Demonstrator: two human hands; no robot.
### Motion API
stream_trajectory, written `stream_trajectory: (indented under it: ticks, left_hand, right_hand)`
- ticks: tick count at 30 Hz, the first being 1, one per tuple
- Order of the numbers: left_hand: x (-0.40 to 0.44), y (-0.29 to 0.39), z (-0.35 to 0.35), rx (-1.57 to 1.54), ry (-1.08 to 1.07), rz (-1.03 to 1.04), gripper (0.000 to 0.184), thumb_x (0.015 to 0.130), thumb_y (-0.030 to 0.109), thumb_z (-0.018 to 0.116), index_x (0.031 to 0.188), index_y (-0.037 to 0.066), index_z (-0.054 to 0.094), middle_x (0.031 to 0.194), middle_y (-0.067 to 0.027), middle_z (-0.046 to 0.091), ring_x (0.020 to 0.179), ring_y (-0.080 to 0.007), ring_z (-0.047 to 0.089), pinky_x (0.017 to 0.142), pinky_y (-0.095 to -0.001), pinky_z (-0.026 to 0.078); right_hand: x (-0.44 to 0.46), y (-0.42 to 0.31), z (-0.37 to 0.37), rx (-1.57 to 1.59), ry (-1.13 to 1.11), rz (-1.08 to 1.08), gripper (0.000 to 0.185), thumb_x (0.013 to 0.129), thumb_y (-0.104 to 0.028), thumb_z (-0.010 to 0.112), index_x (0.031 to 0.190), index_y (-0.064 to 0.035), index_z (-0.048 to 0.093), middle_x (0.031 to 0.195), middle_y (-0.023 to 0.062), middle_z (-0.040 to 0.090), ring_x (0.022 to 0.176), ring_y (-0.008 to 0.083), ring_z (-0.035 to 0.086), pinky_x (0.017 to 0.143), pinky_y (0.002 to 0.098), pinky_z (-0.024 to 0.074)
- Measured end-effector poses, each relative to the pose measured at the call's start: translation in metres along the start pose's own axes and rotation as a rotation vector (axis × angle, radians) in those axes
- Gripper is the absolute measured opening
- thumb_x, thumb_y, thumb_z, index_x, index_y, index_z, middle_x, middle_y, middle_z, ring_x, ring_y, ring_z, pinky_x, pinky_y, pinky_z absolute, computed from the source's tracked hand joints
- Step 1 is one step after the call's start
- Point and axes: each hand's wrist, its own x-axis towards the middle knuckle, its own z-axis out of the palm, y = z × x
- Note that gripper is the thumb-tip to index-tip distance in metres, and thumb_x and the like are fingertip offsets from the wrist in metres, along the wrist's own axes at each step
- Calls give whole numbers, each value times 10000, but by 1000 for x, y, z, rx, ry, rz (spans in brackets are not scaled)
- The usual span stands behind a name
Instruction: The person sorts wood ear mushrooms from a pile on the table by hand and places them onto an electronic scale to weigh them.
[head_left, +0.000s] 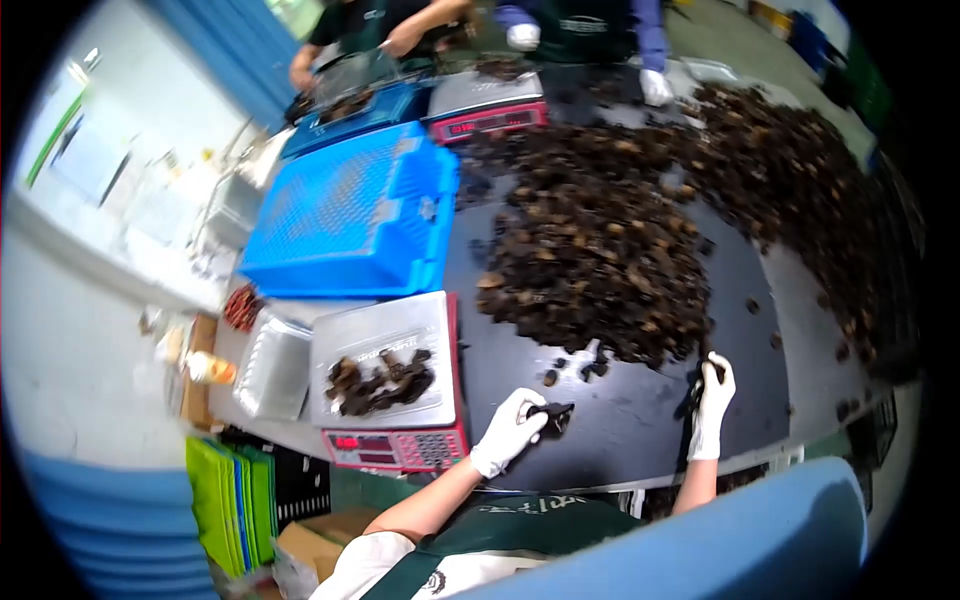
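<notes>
My left hand (510, 437), in a white glove, is closed on a dark dried mushroom piece (556, 416) just right of the near scale. Also gloved in white, my right hand (714, 392) pinches a dark piece at the near right edge of the big heap of dried mushrooms (600, 250); its exact shape is hard to make out. On the near scale (392, 440), with its red body and lit display, a clear plastic tray (400, 352) carries several dark mushroom pieces (378, 384). A few loose pieces (551, 377) lie on the black mat between my hands.
An upturned-looking blue plastic crate (330, 220) stands beyond the near scale. Stacked clear trays (275, 365) are at the left. A second scale (487, 108) sits farther back, near two people across the table. Another mushroom heap (790, 160) covers the right side.
</notes>
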Motion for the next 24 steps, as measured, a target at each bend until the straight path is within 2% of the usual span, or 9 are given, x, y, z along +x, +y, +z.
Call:
stream_trajectory:
  ticks: [1,4,7,10,12,13,15,19,24]
  left_hand:
    - [-20,24,-3,43,45,-31,320,927,37,565,1241,76,524,873,12,584,605,-36,487,542,-178,426]
    - [-65,66,-41,100,246,-61,332,927,24,531,1250,59,598,913,-16,645,603,-43,552,536,-191,462]
    - [-82,74,-96,160,590,367,286,927,-60,492,1166,1,638,912,-82,682,653,-90,613,567,-205,495]
    - [-97,81,-154,404,807,482,260,913,-63,540,1143,-13,649,991,-98,697,758,-97,633,674,-238,518]
    - [-107,89,-170,574,925,634,203,907,-11,580,1086,-20,674,957,-104,711,823,-151,671,754,-279,537]
    - [-110,86,-182,598,919,683,214,874,-30,585,1068,-14,673,985,-129,716,904,-214,683,855,-317,528]
    - [-116,80,-198,599,949,675,231,860,-41,580,1068,-11,674,999,-141,713,930,-233,683,872,-326,524]
    - [-110,69,-226,647,988,686,232,872,-17,539,1075,1,652,1045,-158,686,1001,-292,662,910,-367,510]
    - [-84,77,-224,518,965,766,256,893,-21,509,1136,15,583,1119,-155,624,1047,-305,617,944,-376,482]
  right_hand:
    - [-16,-3,26,12,-84,27,116,891,-23,642,992,-69,673,771,7,627,498,58,459,448,210,363]
    - [-73,-18,118,-113,-366,1,140,861,-29,649,997,-61,668,827,7,632,557,56,496,496,207,403]
    - [-129,-44,210,-142,-740,-145,139,835,-8,648,971,-12,676,873,32,669,737,106,627,664,252,513]
    - [-173,-53,292,-58,-1055,-291,157,817,-10,651,971,-14,680,913,72,687,839,132,670,766,278,533]
    - [-204,-68,337,-133,-1174,-478,173,805,-14,646,973,-31,684,891,89,671,819,151,665,743,286,526]
    - [-217,-62,360,-101,-1305,-412,161,809,-41,643,964,-36,683,880,96,660,819,185,659,747,308,522]
    - [-239,-60,391,-189,-1402,-684,155,828,-132,630,952,-47,669,875,108,633,864,280,624,776,376,498]
    - [-262,-40,409,-784,-1586,-1056,347,829,-380,645,1047,-110,657,1155,122,583,1051,336,548,899,466,462]
    - [-255,-55,403,-786,-1679,-854,612,778,-517,679,1303,-209,616,1414,159,505,1247,384,483,1061,499,388]
